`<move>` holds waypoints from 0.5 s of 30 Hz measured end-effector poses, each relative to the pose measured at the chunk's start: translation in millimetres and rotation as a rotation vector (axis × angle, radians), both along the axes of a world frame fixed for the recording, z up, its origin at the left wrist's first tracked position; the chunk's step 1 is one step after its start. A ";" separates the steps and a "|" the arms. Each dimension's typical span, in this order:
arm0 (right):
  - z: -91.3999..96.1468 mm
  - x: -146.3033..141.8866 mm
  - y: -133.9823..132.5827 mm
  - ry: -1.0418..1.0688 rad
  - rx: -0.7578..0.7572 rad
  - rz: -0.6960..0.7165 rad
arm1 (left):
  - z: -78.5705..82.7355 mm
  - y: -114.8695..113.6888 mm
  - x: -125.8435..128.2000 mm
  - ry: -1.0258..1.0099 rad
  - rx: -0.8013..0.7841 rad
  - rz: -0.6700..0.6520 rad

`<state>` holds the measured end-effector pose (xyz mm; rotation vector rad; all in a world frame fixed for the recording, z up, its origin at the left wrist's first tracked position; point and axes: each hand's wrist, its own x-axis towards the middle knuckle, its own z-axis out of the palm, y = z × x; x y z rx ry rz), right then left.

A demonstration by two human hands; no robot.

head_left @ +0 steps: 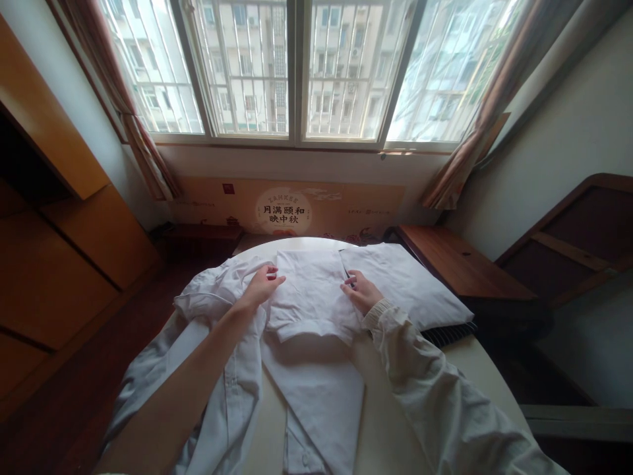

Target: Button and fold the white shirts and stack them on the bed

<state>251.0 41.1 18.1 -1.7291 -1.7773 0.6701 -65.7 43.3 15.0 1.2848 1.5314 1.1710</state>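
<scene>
A partly folded white shirt [311, 284] lies on the round table in front of me, its collar end toward me. Below the collar, a long white sleeve-like piece [326, 389] with a button near its end stretches toward me. At the shirt's left edge, my left hand [262, 287] is bent over the cloth, thumb apart from the curled fingers. My right hand [364, 292] is at the right edge, thumb and fingers slightly apart. Neither hand visibly grips cloth. Under my left forearm is a rumpled white shirt [220, 277].
A neatly folded white garment [405, 284] lies at the right, over a black striped cloth [450, 333]. They rest on a pale round table [487, 389]. Beyond are a brown wooden desk [459, 257], a printed cardboard panel [217, 204] and a barred window [247, 79]. Orange cabinets [59, 277] line the left.
</scene>
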 end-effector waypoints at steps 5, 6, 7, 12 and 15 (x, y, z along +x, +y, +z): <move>15.5 2.9 -5.0 0.068 -0.250 -0.047 | 16.3 -8.6 -1.6 0.060 -0.199 -0.089; 15.8 2.2 -5.8 0.084 -0.278 -0.052 | 18.6 -9.8 -1.5 0.045 -0.238 -0.125; 15.3 1.5 -6.2 0.099 -0.298 -0.054 | 20.4 -10.8 -1.4 0.038 -0.266 -0.166; 8.2 0.9 -3.8 0.215 -0.358 -0.022 | 24.4 -15.1 -1.2 0.082 -0.307 -0.215; 5.3 1.7 -1.4 0.299 -0.400 -0.025 | 24.3 -17.1 -2.0 0.042 -0.315 -0.208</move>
